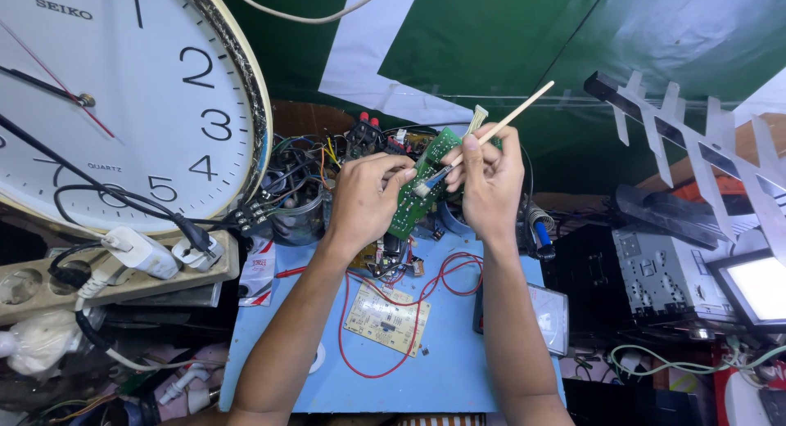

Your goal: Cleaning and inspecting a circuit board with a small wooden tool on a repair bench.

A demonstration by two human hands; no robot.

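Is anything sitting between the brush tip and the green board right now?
Nothing visible does. The left hand holds the green circuit board up, and the right hand has the small brush with its tip right at the board's face.

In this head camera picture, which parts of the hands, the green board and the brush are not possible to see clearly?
- Green circuit board, head view: its left edge is covered by the left hand.
- Brush: the bristle tip is too small to make out, and the right hand hides the middle of the handle.
- Wall clock: cut off by the top and left edges.
- Beige board: its parts are too small to identify.
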